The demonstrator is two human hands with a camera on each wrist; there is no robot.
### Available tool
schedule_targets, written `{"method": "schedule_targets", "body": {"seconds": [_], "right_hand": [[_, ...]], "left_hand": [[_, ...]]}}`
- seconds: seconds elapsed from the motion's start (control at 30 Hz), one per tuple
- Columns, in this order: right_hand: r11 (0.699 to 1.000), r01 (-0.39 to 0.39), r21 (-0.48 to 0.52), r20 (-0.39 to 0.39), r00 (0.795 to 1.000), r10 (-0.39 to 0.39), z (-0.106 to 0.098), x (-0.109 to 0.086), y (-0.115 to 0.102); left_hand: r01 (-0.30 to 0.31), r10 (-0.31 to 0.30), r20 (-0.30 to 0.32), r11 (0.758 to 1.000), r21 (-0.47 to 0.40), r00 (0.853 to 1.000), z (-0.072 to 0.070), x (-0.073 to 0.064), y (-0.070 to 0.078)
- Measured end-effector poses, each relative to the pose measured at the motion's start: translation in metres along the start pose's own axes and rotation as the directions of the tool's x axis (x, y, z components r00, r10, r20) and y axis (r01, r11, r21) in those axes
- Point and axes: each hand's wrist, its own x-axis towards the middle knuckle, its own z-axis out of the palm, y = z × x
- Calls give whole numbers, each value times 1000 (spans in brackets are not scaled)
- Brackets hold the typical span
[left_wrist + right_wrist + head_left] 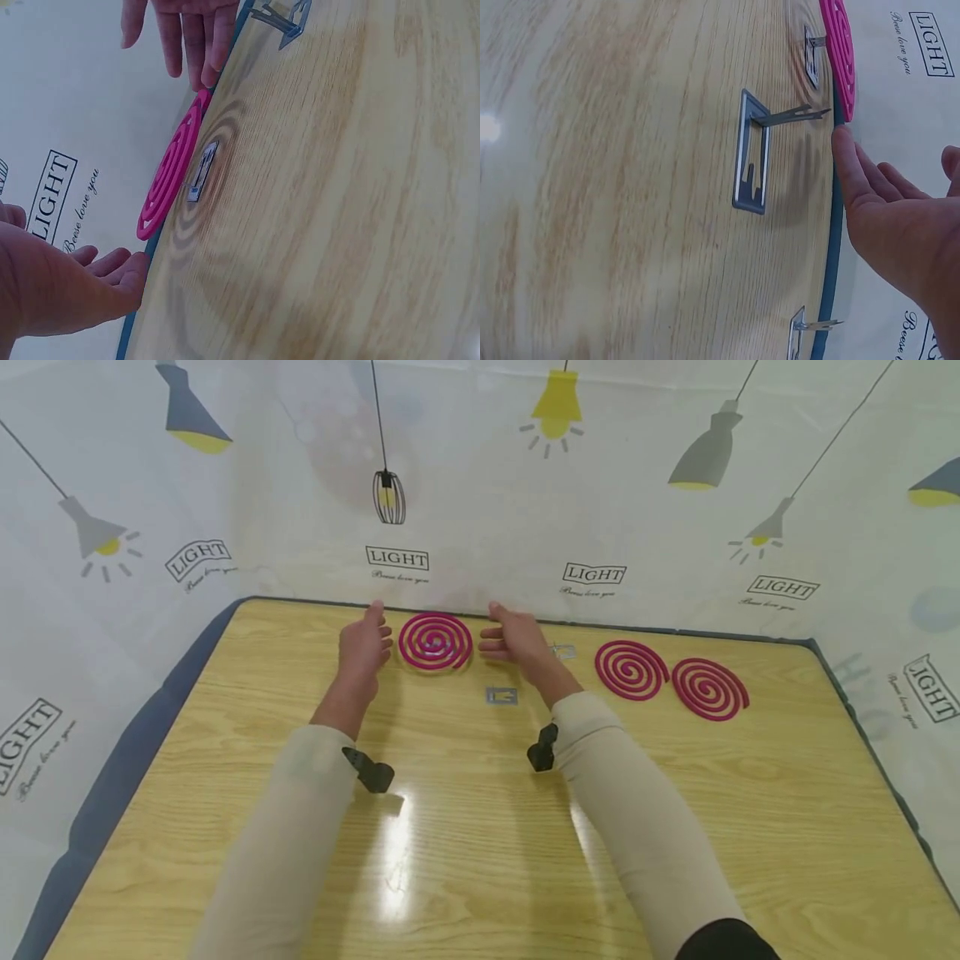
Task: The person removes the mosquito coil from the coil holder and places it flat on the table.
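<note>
A magenta mosquito coil (433,641) sits level above the table on a small metal stand (202,171), its spiral spread flat. My left hand (365,647) is beside the coil's left edge, fingers extended and holding nothing. On the other side, my right hand (517,639) has its fingers stretched toward the coil's right edge, with nothing in them. A narrow gap shows between each hand and the coil in the head view. Nearer to me lies a second metal stand (502,695), whose prong (787,116) stands up from its rectangular base in the right wrist view.
A third metal stand (562,652) is partly behind the right wrist. Two more magenta coils (632,670) lie side by side farther right on the wooden table (465,860). Behind the table's back edge rises a white curtain (480,485) printed with lamps.
</note>
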Motion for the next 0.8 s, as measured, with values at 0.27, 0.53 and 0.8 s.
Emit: {"method": "schedule_targets", "body": {"seconds": [0.27, 0.53, 0.8], "right_hand": [[1000, -17, -5, 52, 998, 17, 6, -3, 1], [1000, -21, -23, 70, 997, 23, 10, -2, 0], [999, -25, -30, 77, 997, 27, 13, -1, -3]], "left_hand": [[58, -58, -1, 998, -24, 998, 6, 6, -6], [85, -85, -3, 996, -16, 996, 10, 6, -7], [85, -85, -3, 996, -5, 996, 8, 7, -7]]}}
